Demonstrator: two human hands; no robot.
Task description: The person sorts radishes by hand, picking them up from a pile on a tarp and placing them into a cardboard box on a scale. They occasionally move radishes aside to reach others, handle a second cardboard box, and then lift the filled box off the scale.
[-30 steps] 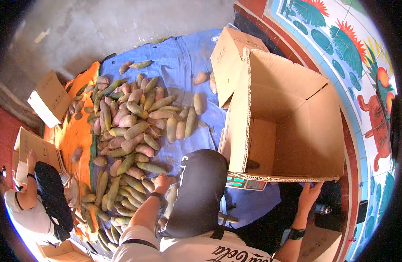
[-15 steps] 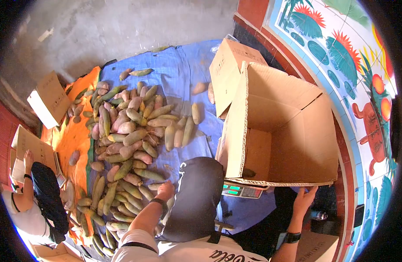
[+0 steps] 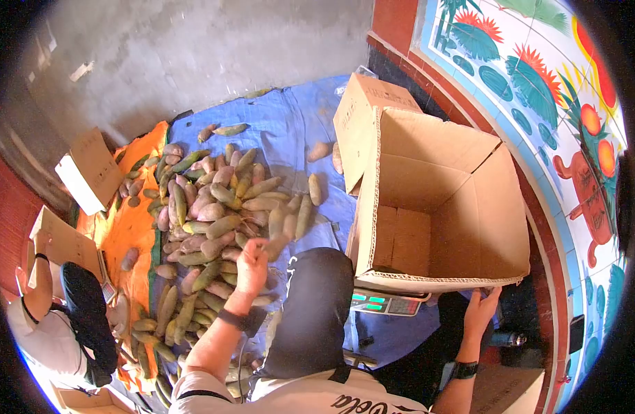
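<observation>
My left hand (image 3: 251, 268) is raised over the near right side of the pile of long green and pinkish tubers (image 3: 214, 214), its fingers closed round a tuber (image 3: 277, 247). A large open cardboard box (image 3: 448, 207) rests on a scale (image 3: 383, 303) with a lit green display. At the box's near right lower corner, my right hand (image 3: 480, 312) grips the edge, with part of the fingers hidden beneath it. The part of the box floor that shows is bare.
Behind the open box stands another carton (image 3: 366, 117). A co-worker (image 3: 52, 303) is beside a box (image 3: 69, 241) at the left, with one more box (image 3: 91, 169) beyond. Blue (image 3: 283, 138) and orange sheets (image 3: 131, 234) lie under the tubers.
My left hand has risen forward from the pile with a tuber in it. The view has shifted slightly. A dark tuber seen earlier inside the open box no longer shows.
</observation>
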